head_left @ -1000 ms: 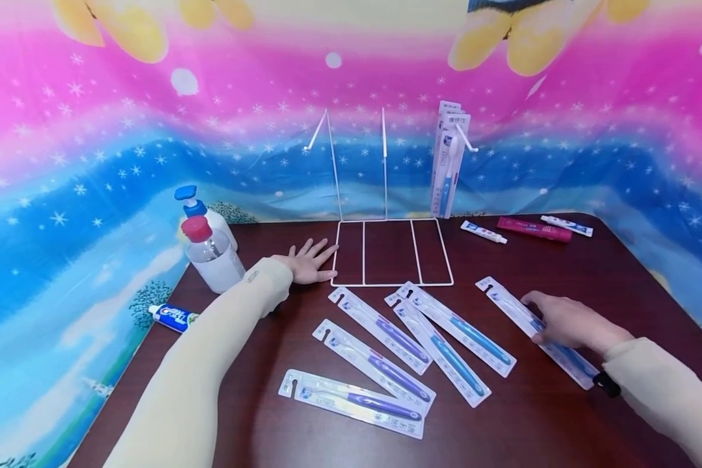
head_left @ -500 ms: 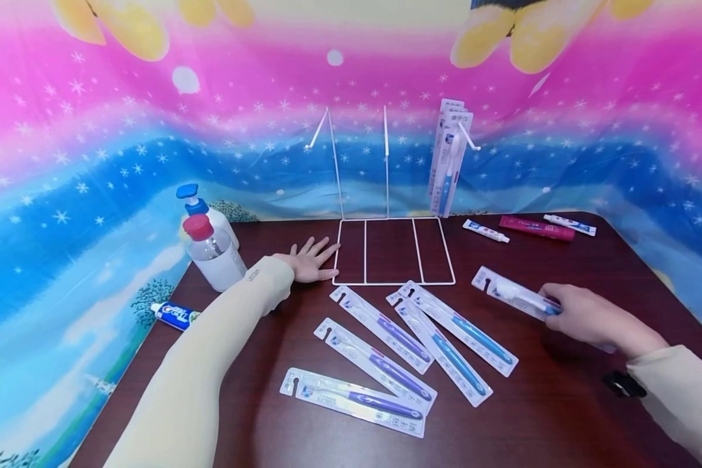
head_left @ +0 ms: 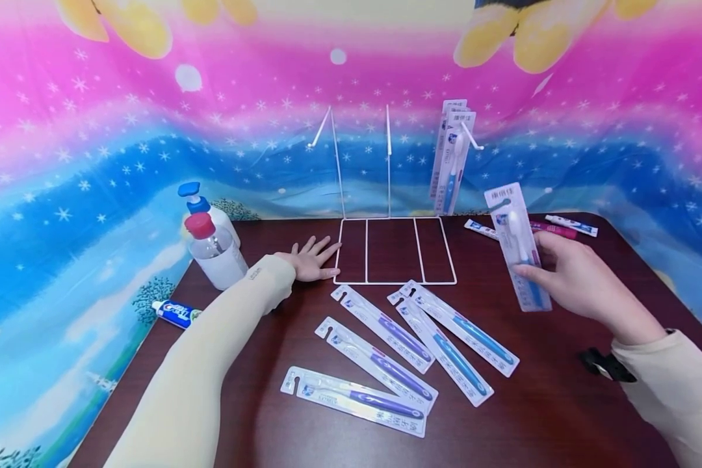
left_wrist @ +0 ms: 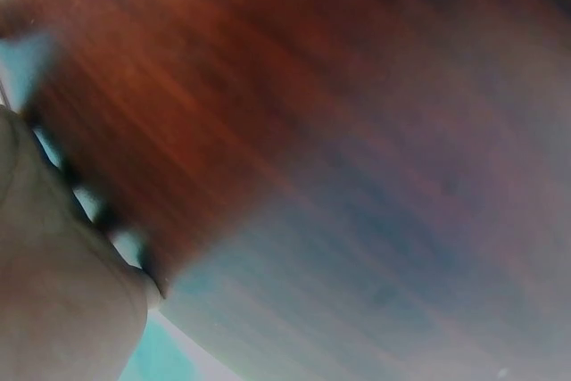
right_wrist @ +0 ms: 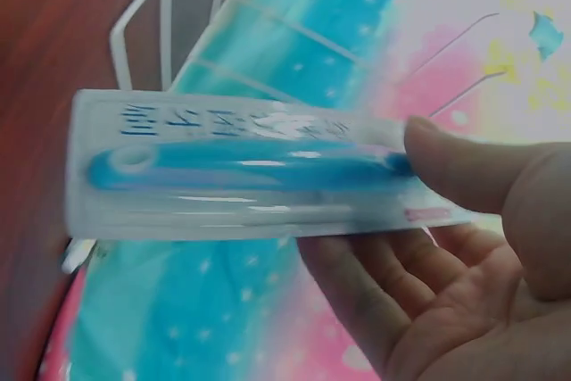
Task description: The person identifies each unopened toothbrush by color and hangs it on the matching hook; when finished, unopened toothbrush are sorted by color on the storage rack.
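Clear plastic is fronting the blue-handled toothbrush pack (head_left: 516,240), which is being pinched between thumb and fingers of the right hand (head_left: 585,286), just left of its palm and off the table (head_left: 257,422). Its slotted end is being held uppermost, leaning slightly left. The left hand (head_left: 311,261) is resting palm-down with fingers spread at the base edge of the white wire rack (head_left: 366,250); nothing is being grasped by it. Five loose toothbrush packs (head_left: 380,329) are lying between the hands, nearer the body. Light pressure is being called for: the pinch should be confined to the handle end, leaving the hanging slot (head_left: 500,203) uncovered, with the rack braced.
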`<action>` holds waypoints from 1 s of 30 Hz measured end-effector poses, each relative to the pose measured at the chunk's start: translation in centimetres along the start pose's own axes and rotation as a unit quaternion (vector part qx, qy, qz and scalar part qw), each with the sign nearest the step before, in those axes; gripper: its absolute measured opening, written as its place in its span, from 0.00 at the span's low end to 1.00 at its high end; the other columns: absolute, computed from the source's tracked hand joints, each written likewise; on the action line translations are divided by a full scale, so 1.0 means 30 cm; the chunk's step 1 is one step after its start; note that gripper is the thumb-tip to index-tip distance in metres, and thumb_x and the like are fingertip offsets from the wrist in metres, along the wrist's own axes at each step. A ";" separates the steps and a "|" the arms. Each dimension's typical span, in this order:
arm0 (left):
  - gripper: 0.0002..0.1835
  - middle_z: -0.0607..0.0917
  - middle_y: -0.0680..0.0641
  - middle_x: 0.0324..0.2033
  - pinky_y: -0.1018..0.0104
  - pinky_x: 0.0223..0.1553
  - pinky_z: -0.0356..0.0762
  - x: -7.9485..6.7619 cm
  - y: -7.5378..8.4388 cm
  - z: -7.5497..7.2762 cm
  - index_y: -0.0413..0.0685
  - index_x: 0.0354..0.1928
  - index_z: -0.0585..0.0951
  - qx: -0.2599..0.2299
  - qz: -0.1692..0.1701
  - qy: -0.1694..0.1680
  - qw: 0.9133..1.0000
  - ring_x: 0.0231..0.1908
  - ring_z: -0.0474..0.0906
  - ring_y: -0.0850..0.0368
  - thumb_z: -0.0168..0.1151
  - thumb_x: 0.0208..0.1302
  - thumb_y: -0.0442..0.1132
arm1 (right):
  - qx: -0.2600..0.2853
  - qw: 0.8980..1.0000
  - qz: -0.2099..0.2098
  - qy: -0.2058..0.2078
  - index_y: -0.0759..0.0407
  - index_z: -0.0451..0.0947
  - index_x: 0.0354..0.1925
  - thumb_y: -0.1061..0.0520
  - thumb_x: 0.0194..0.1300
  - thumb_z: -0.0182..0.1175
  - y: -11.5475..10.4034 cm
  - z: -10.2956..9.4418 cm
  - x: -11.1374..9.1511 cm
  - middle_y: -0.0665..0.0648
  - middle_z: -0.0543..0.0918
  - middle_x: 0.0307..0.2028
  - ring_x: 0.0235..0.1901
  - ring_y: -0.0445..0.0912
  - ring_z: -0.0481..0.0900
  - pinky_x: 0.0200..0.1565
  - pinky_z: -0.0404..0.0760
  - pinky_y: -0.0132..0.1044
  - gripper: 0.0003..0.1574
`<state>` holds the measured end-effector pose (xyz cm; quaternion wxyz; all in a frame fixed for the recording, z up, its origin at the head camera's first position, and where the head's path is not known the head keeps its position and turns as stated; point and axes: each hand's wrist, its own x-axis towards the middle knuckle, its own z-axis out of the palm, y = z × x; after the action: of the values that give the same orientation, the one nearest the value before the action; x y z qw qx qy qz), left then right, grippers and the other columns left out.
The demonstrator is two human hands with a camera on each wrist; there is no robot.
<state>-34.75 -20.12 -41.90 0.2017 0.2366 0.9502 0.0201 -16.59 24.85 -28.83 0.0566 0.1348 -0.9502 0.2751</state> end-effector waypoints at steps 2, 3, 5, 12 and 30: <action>0.43 0.32 0.50 0.71 0.36 0.60 0.29 0.003 -0.003 0.001 0.69 0.71 0.33 0.003 -0.004 -0.003 1.000 0.68 0.24 0.43 0.33 0.60 0.72 | 0.010 1.000 -0.001 0.017 0.61 0.66 0.58 0.48 0.62 0.60 -0.032 0.002 0.017 0.69 0.76 0.47 0.40 0.63 0.79 0.33 0.77 0.58 0.31; 0.43 0.32 0.50 0.71 0.35 0.59 0.29 0.006 -0.005 0.002 0.69 0.71 0.33 -0.001 -0.003 -0.003 1.000 0.67 0.24 0.43 0.33 0.59 0.73 | 0.014 1.000 -0.002 0.023 0.61 0.65 0.59 0.48 0.62 0.60 -0.047 0.002 0.027 0.69 0.76 0.48 0.41 0.64 0.79 0.34 0.76 0.58 0.32; 0.43 0.31 0.50 0.70 0.34 0.58 0.28 0.018 -0.016 0.010 0.70 0.71 0.33 -0.002 -0.001 -0.002 1.000 0.67 0.23 0.43 0.33 0.59 0.74 | 0.024 0.999 -0.004 0.036 0.60 0.63 0.62 0.49 0.61 0.60 -0.071 0.002 0.049 0.68 0.75 0.50 0.43 0.64 0.78 0.37 0.75 0.59 0.34; 0.43 0.30 0.53 0.70 0.37 0.60 0.28 0.018 -0.015 0.010 0.72 0.70 0.31 0.016 -0.016 -0.004 1.000 0.68 0.23 0.46 0.29 0.58 0.75 | 0.056 0.997 -0.002 0.056 0.60 0.62 0.64 0.48 0.62 0.59 -0.117 -0.008 0.135 0.66 0.74 0.52 0.47 0.64 0.76 0.42 0.72 0.61 0.36; 0.41 0.32 0.52 0.71 0.38 0.61 0.30 -0.014 0.017 -0.007 0.70 0.70 0.32 0.011 -0.019 -0.004 1.000 0.68 0.25 0.45 0.32 0.61 0.72 | 0.095 0.994 0.037 0.037 0.59 0.62 0.64 0.42 0.61 0.58 -0.089 0.011 0.253 0.65 0.74 0.52 0.47 0.62 0.76 0.44 0.73 0.60 0.39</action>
<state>-34.27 -19.84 -41.48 0.2037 0.2209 0.9538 0.0049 -23.10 20.79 -26.38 0.0679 0.0941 -0.9214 0.3708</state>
